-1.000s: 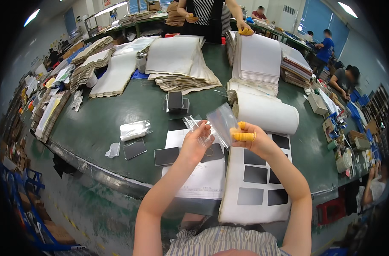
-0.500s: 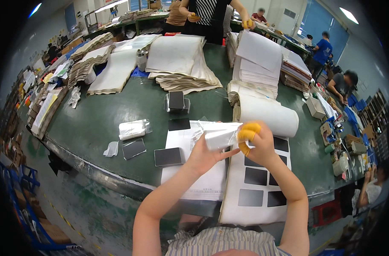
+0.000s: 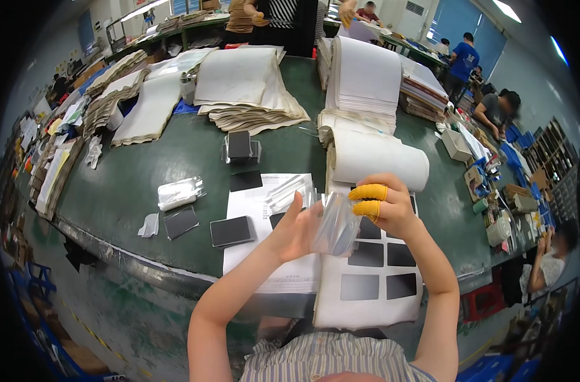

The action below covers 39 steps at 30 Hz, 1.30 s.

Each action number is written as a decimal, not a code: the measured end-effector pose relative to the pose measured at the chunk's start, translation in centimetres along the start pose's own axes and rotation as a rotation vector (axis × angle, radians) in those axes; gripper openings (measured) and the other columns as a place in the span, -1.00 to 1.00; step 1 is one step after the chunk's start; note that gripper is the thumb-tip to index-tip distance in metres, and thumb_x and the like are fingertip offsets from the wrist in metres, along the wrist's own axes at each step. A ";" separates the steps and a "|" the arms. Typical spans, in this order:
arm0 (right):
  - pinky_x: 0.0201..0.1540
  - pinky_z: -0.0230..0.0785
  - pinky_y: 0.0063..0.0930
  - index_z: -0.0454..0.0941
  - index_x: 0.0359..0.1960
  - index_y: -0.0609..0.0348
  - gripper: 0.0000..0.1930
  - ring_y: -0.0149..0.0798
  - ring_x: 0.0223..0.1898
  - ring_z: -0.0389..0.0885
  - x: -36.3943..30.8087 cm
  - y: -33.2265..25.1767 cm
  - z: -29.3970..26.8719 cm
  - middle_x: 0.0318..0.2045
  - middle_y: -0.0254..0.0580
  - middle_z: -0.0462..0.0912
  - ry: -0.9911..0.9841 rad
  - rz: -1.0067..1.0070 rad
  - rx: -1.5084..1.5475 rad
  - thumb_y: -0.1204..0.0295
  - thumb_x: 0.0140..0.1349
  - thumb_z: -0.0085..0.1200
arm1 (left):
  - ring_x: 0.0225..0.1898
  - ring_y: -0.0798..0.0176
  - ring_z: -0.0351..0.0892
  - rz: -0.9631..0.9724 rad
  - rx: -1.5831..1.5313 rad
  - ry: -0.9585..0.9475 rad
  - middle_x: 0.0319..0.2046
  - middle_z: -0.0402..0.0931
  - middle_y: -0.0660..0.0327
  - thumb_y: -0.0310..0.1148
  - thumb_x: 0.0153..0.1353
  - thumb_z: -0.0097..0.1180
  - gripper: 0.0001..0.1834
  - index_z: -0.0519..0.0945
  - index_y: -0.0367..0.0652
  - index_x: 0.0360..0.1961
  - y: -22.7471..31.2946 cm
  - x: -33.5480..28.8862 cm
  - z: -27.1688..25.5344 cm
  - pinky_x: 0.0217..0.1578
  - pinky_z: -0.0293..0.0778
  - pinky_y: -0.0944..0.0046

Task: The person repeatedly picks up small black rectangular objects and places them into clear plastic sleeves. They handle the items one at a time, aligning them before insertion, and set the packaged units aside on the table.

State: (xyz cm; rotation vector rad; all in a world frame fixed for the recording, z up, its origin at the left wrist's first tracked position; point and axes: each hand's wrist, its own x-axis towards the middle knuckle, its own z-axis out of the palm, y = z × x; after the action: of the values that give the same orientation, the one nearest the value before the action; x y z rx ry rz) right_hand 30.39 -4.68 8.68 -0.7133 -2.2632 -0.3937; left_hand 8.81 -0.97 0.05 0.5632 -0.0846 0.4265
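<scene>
At the upper right edge of a thin, clear plastic sleeve (image 3: 336, 230), the right hand (image 3: 395, 207), yellow-covered at two fingers, grips it; the open left hand (image 3: 294, 235) touches its left side. Long axis: steep, slanting down-left, above the green bench (image 3: 121, 191).

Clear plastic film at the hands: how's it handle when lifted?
Likely floppy: the clear plastic film curves at the left hand. Probably light: it looks thin, see-through. May be slippery: its surface shines, though yellow finger covers on the right hand could add grip.
</scene>
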 end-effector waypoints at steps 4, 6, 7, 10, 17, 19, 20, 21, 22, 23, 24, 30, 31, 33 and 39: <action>-0.16 0.47 -0.35 0.61 -0.44 -0.05 -0.78 -0.23 -0.12 0.59 0.1 -0.4 0.2 -0.24 -0.43 0.65 -0.058 -0.001 0.027 0.47 -0.22 0.29 | 0.31 -0.32 0.15 -0.055 0.109 0.076 0.30 0.19 0.00 0.55 -0.03 -0.10 0.13 0.10 -0.06 0.38 -0.4 0.0 1.0 0.13 0.16 -0.55; -0.15 0.47 -0.35 0.61 -0.44 -0.06 -0.79 -0.23 -0.12 0.59 -0.3 -0.1 0.6 -0.24 -0.42 0.65 -0.053 0.018 0.037 0.44 -0.21 0.28 | 0.31 -0.27 0.15 -0.068 0.006 -0.009 0.30 0.17 -0.03 0.45 0.07 -0.08 0.03 0.08 -0.03 0.39 -0.5 0.2 0.3 0.15 0.20 -0.49; -0.15 0.47 -0.35 0.61 -0.45 -0.06 -0.80 -0.23 -0.12 0.59 -0.4 0.2 0.7 -0.24 -0.42 0.64 -0.053 0.025 0.044 0.43 -0.21 0.27 | 0.32 -0.25 0.15 -0.071 -0.048 -0.051 0.30 0.16 -0.05 0.40 0.12 -0.07 -0.02 0.06 -0.02 0.39 -0.5 0.2 0.1 0.15 0.23 -0.46; -0.17 0.46 -0.37 0.59 -0.48 -0.02 -0.85 -0.20 -0.16 0.59 -0.4 0.4 0.8 -0.21 -0.37 0.65 -0.070 -0.003 -0.006 0.43 -0.17 0.22 | 0.28 -0.21 0.23 -0.099 -0.082 -0.030 0.27 0.20 -0.05 0.16 0.23 0.06 -0.17 0.09 -0.03 0.38 -0.6 0.2 0.1 0.13 0.29 -0.44; -0.11 0.46 -0.35 0.59 -0.30 0.02 -0.74 -0.16 -0.14 0.56 -0.4 -0.5 1.9 -0.16 -0.33 0.61 -0.165 0.218 -0.055 0.50 -0.11 0.20 | 0.09 0.03 0.47 -0.144 0.183 0.258 0.10 0.42 0.03 -0.33 0.33 0.03 -0.47 0.24 -0.16 0.29 -1.0 0.1 0.1 0.06 0.50 -0.21; -0.07 0.44 -0.34 0.57 -0.17 0.06 -0.69 -0.12 -0.13 0.55 -1.4 -0.8 1.8 -0.15 -0.27 0.59 -0.090 0.523 0.080 0.48 -0.03 0.22 | 0.05 0.06 0.49 -0.118 0.195 0.287 0.07 0.44 0.04 -0.37 0.32 0.03 -0.49 0.26 -0.19 0.27 -0.7 0.3 0.0 0.08 0.50 -0.14; -0.06 0.44 -0.34 0.52 -0.10 0.08 -0.65 -0.11 -0.12 0.54 -1.2 -1.3 1.6 -0.11 -0.23 0.56 -0.071 0.586 0.151 0.44 0.01 0.22 | 0.06 0.07 0.49 -0.089 0.192 0.294 0.07 0.44 0.05 -0.40 0.31 0.02 -0.49 0.26 -0.20 0.27 -0.7 0.3 -0.1 0.09 0.49 -0.13; -0.05 0.43 -0.34 0.48 -0.03 0.10 -0.60 -0.10 -0.11 0.53 -0.8 -2.0 1.4 -0.08 -0.19 0.54 -0.052 0.648 0.222 0.41 0.05 0.23 | 0.06 0.07 0.49 -0.060 0.188 0.300 0.08 0.43 0.05 -0.43 0.30 0.01 -0.49 0.25 -0.20 0.27 -0.7 0.3 -0.1 0.10 0.49 -0.11; -0.04 0.42 -0.34 0.44 0.05 0.12 -0.54 -0.09 -0.10 0.52 -0.4 -2.6 1.2 -0.05 -0.15 0.51 -0.029 0.712 0.295 0.37 0.09 0.24 | 0.06 0.08 0.50 -0.034 0.187 0.309 0.08 0.43 0.06 -0.46 0.29 0.00 -0.48 0.25 -0.21 0.27 -0.8 0.3 0.0 0.11 0.49 -0.10; -0.03 0.38 -0.41 0.34 0.16 0.14 -0.40 -0.19 -0.06 0.49 -0.6 -2.8 1.1 0.02 -0.12 0.45 -0.134 0.682 0.279 0.32 0.09 0.31 | 0.07 0.07 0.49 -0.024 0.198 0.307 0.09 0.42 0.06 -0.47 0.27 -0.01 -0.48 0.25 -0.22 0.27 -0.9 0.3 0.0 0.11 0.48 -0.10; -0.03 0.38 -0.41 0.34 0.16 0.14 -0.38 -0.18 -0.09 0.48 -0.5 -3.1 1.2 0.00 -0.12 0.45 -0.149 0.701 0.250 0.30 0.08 0.32 | 0.07 0.07 0.49 -0.014 0.210 0.305 0.09 0.42 0.06 -0.48 0.26 -0.01 -0.47 0.25 -0.23 0.27 -1.0 0.2 -0.1 0.12 0.48 -0.10; -0.19 0.46 -0.42 0.28 0.20 0.14 -0.39 -0.17 -0.13 0.48 -0.4 -3.4 2.9 0.02 -0.08 0.38 -0.279 0.906 0.389 0.41 0.12 0.27 | 0.10 0.00 0.48 -0.044 0.277 0.228 0.10 0.40 0.04 -0.54 0.19 -0.04 -0.45 0.26 -0.22 0.25 -1.2 0.1 0.0 0.09 0.49 -0.17; -0.21 0.47 -0.42 0.28 0.20 0.13 -0.40 -0.19 -0.17 0.49 -0.8 -3.2 3.1 0.00 -0.08 0.39 -0.263 0.882 0.363 0.43 0.12 0.26 | 0.10 -0.03 0.48 -0.054 0.278 0.224 0.10 0.40 0.03 -0.56 0.17 -0.04 -0.43 0.25 -0.21 0.25 -1.3 0.2 -0.1 0.08 0.49 -0.19; -0.26 0.49 -0.44 0.29 0.21 0.13 -0.40 -0.23 -0.23 0.49 -1.6 -3.1 3.6 -0.05 -0.09 0.41 -0.233 0.835 0.310 0.49 0.11 0.26 | 0.08 -0.05 0.49 -0.099 0.248 0.271 0.08 0.41 0.03 -0.56 0.16 -0.03 -0.44 0.27 -0.21 0.23 -1.1 0.3 0.5 0.04 0.52 -0.21; -0.22 0.48 -0.38 0.39 0.13 0.15 -0.53 -0.21 -0.24 0.49 -0.7 -3.7 2.9 -0.07 -0.07 0.48 -0.137 0.834 0.448 0.46 0.17 0.21 | 0.04 -0.07 0.53 -0.176 0.195 0.226 0.07 0.41 0.02 -0.53 0.17 0.02 -0.49 0.30 -0.23 0.19 -1.0 0.0 0.3 -0.02 0.55 -0.21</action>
State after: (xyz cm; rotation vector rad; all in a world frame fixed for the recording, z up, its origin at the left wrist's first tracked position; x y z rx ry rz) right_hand 26.99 -6.59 5.91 -1.3523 -1.8492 0.5519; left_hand 9.22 -1.91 -0.18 0.7042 0.2239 0.3257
